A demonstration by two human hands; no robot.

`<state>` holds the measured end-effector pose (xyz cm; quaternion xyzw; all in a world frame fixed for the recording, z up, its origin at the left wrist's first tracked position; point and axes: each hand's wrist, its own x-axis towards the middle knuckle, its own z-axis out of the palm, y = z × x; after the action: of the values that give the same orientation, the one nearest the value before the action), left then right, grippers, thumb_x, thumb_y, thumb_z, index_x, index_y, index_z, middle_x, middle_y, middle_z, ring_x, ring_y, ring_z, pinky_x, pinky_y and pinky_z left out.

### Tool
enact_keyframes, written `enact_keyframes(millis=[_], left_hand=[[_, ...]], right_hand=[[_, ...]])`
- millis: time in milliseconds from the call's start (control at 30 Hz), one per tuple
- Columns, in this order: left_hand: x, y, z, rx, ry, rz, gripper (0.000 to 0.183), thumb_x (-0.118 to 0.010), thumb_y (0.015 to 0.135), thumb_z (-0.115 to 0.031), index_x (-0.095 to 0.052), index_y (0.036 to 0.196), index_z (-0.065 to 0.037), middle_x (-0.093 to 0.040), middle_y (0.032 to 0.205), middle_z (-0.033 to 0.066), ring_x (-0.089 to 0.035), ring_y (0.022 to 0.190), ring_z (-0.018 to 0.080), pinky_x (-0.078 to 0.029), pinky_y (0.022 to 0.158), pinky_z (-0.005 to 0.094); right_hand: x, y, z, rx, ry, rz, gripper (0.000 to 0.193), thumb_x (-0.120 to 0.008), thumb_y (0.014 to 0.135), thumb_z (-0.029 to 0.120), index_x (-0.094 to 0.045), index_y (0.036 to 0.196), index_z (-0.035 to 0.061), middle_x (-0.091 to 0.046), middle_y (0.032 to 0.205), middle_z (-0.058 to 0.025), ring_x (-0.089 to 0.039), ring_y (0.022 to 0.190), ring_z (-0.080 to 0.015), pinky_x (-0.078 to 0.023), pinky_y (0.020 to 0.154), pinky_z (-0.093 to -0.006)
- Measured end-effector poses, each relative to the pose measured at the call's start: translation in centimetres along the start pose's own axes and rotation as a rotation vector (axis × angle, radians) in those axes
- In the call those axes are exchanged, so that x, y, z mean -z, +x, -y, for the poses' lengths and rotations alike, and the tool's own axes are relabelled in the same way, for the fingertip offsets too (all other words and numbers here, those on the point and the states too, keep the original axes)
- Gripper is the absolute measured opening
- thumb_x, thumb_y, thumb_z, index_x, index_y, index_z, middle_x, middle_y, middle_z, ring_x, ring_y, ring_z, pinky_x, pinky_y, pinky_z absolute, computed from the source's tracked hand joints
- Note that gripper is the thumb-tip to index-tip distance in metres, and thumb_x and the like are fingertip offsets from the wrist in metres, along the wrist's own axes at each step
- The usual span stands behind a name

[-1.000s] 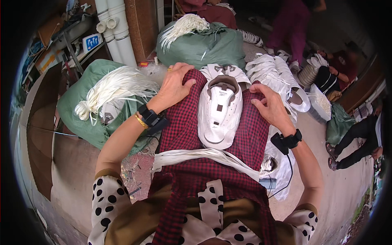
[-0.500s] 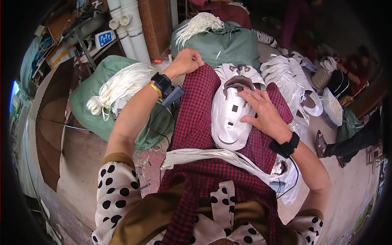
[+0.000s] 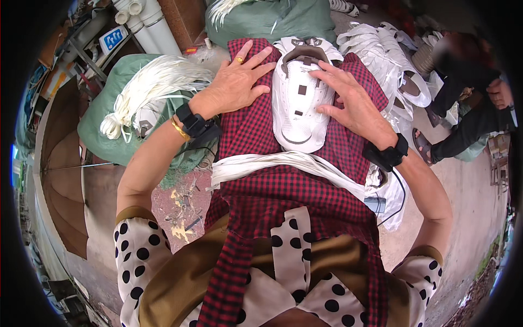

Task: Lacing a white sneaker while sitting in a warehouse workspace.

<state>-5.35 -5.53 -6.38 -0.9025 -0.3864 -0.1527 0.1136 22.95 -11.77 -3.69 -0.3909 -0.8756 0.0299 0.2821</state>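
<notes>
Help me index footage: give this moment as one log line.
left hand: open, spread over red-black checked fabric apron | right hand: open, fingertips over white, brown-lined shoe | bundled long white laces: across apron

The lap is covered by a checked apron (image 3: 245,131), on which a white upper (image 3: 300,117) is laid, toe toward the wearer. Across it, below the toe, a band of laces (image 3: 272,161) is stretched; beside the upper, the left hand (image 3: 231,84) is spread. The floor (image 3: 471,199) is occupied by two green sacks (image 3: 103,103) (image 3: 272,24), while on a reddish patch scraps (image 3: 184,207) are strewn.
</notes>
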Motion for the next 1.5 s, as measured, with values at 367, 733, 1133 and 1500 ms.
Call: enact_keyframes(millis=[367,733,1133,1500], left_hand=[[3.4,-3.9,-6.3,0.020,-0.925,0.176,0.007,-0.068,0.085,-0.004,-0.069,0.091,0.001,-0.066,0.081,0.0105,-0.060,0.075,0.0238,-0.047,0.073,0.0343],[8.4,-2.4,-6.4,0.180,-1.815,0.176,0.033,-0.047,0.105,-0.028,-0.060,0.088,-0.003,-0.035,0.064,-0.0089,-0.025,0.055,0.0015,-0.021,0.048,0.0207],[18.9,-6.9,-4.3,-0.108,-1.985,-0.368,0.033,-0.040,0.105,-0.024,-0.046,0.077,-0.007,-0.037,0.056,-0.0042,-0.027,0.043,0.0046,-0.023,0.041,0.0220],[16.9,-2.0,-10.5,-0.355,-1.139,0.256,0.010,-0.066,0.088,-0.004,-0.072,0.091,0.003,-0.064,0.072,0.0118,-0.057,0.059,0.0171,-0.045,0.055,0.0305]], right_hand=[[0.0,-6.7,4.7,-0.385,0.352,0.318,0.016,-0.066,0.087,0.015,-0.069,0.081,0.0007,-0.065,0.073,-0.0093,-0.059,0.062,-0.0212,-0.046,0.059,-0.0340],[8.4,-4.7,0.1,-0.571,0.515,-0.057,0.018,-0.055,0.092,0.015,-0.058,0.078,0.0041,-0.046,0.069,0.0097,-0.038,0.065,0.0002,-0.029,0.056,-0.0203],[5.5,-21.2,-22.3,-0.793,-0.469,-0.230,0.025,-0.060,0.076,0.020,-0.064,0.079,-0.0047,-0.063,0.073,-0.0268,-0.066,0.068,-0.0354,-0.048,0.062,-0.0441],[1.4,-12.9,-19.0,-0.767,0.067,-0.361,0.022,-0.057,0.080,0.002,-0.066,0.100,0.0004,-0.070,0.093,-0.0185,-0.069,0.089,-0.0294,-0.053,0.081,-0.0369]])
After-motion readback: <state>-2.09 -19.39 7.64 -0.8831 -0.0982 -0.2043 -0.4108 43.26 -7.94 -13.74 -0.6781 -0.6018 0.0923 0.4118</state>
